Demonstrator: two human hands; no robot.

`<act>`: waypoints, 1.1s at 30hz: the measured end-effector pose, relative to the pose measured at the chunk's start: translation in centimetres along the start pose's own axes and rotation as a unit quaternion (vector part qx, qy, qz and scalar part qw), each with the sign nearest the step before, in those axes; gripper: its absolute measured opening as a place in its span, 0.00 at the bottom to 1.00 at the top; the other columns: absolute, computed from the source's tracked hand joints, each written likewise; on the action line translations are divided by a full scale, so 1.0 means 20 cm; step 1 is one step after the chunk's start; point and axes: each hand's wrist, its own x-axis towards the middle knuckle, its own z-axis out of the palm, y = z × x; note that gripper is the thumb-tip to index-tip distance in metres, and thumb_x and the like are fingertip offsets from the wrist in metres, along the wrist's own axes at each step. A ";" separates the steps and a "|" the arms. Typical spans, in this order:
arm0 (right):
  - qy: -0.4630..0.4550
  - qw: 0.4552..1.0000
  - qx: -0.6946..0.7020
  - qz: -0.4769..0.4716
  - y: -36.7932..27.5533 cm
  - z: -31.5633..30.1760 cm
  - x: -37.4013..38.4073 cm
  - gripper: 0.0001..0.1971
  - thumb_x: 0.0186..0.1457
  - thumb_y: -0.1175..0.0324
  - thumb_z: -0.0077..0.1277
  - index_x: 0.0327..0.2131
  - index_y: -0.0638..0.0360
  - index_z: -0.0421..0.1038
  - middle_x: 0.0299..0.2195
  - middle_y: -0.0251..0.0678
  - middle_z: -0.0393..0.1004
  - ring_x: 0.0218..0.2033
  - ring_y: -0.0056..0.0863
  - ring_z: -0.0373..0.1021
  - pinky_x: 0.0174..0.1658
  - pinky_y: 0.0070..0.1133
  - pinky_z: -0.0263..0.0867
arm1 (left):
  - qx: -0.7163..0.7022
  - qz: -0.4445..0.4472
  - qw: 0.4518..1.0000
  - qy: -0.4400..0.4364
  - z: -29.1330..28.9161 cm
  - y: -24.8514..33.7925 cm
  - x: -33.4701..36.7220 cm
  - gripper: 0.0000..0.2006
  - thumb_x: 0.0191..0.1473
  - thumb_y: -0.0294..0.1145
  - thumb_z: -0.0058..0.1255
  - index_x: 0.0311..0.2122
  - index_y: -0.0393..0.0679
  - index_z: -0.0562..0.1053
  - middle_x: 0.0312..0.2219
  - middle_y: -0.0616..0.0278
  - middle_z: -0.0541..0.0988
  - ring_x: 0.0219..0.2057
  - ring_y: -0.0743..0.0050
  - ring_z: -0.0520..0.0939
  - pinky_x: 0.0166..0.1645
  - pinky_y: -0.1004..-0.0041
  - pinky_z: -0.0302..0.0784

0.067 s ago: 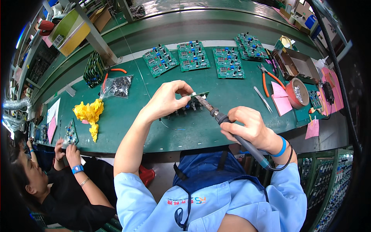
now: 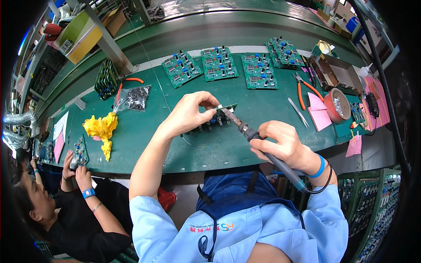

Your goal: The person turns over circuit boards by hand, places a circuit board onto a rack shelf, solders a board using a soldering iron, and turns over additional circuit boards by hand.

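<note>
Left hand (image 2: pixel 193 109) pinching a tilted green circuit board (image 2: pixel 221 119), right hand (image 2: pixel 281 139) gripping a slim grey soldering iron (image 2: pixel 284 167), its metal tip (image 2: pixel 231 115) right by the board's upper edge

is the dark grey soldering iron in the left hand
No, the right hand grips the dark grey soldering iron; the left hand touches a green circuit board.

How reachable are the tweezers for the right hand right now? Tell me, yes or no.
Probably not: the right hand grips the soldering iron, though the tweezers lie close by, uncovered.
</note>
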 end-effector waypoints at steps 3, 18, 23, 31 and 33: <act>0.000 1.000 0.001 0.000 0.00 0.00 0.00 0.10 0.25 0.74 0.50 0.20 0.58 0.63 0.14 0.31 0.55 0.15 0.25 0.59 0.16 0.18 0.56 | -0.001 0.001 1.000 0.000 0.00 0.00 0.00 0.10 0.34 0.26 0.46 0.26 0.34 0.68 0.22 0.59 0.72 0.27 0.75 0.72 0.34 0.78 0.67; 0.027 1.000 -0.007 0.007 -0.02 -0.07 -0.01 0.12 0.25 0.74 0.52 0.21 0.58 0.65 0.16 0.32 0.59 0.16 0.26 0.61 0.17 0.18 0.57 | 0.008 0.012 1.000 0.006 0.01 0.00 -0.01 0.08 0.33 0.24 0.46 0.25 0.34 0.69 0.22 0.59 0.72 0.26 0.75 0.73 0.34 0.78 0.67; 0.039 0.999 -0.012 0.021 -0.01 -0.08 -0.03 0.12 0.24 0.74 0.53 0.21 0.58 0.65 0.16 0.33 0.59 0.16 0.26 0.61 0.17 0.18 0.57 | 0.018 0.018 1.000 0.000 0.01 0.01 -0.01 0.09 0.34 0.25 0.44 0.26 0.35 0.69 0.22 0.58 0.72 0.26 0.73 0.73 0.33 0.76 0.67; 0.064 0.997 -0.023 0.041 -0.02 -0.11 -0.07 0.12 0.23 0.76 0.53 0.20 0.58 0.65 0.17 0.33 0.60 0.18 0.27 0.63 0.18 0.18 0.59 | 0.007 0.003 1.000 0.000 0.01 0.02 -0.02 0.07 0.33 0.22 0.45 0.25 0.34 0.69 0.22 0.61 0.71 0.26 0.76 0.72 0.33 0.79 0.67; 0.089 0.994 -0.025 0.057 -0.01 -0.11 -0.10 0.13 0.23 0.77 0.54 0.21 0.59 0.65 0.17 0.33 0.60 0.18 0.28 0.63 0.18 0.19 0.60 | 0.003 0.003 1.000 0.003 0.02 0.02 -0.02 0.07 0.33 0.22 0.45 0.24 0.34 0.69 0.22 0.61 0.71 0.26 0.76 0.72 0.33 0.79 0.67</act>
